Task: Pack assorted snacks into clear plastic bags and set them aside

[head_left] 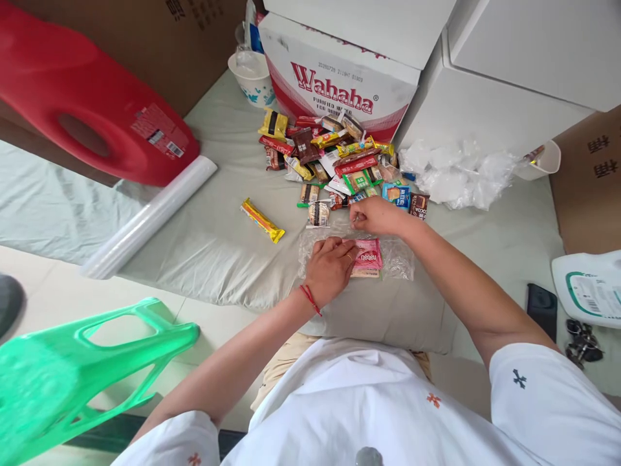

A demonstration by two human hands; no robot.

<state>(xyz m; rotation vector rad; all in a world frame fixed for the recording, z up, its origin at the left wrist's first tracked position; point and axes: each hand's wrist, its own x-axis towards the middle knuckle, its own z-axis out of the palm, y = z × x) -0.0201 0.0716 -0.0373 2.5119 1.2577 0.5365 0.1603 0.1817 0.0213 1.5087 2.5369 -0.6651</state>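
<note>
A pink nabati wafer packet (369, 254) lies on a sheet of clear plastic film (398, 262), with a pale packet (366, 274) partly showing beneath it. My left hand (332, 266), a red cord around its wrist, rests flat over the left side of the film and the packet's edge. At the film's far edge, my right hand (372, 215) is closed with fingers curled down; whatever they grip is hidden. Just beyond it spreads a heap of wrapped snacks (334, 152). A round wrapped biscuit (319, 213) sits to the right hand's left.
A yellow snack bar (262, 220) and a roll of plastic film (150, 217) lie leftward, near a red jug (97, 97). Behind the heap stands a Wahaha carton (339, 77). Crumpled clear plastic (456, 175) lies right. A green stool (97, 369) stands at lower left.
</note>
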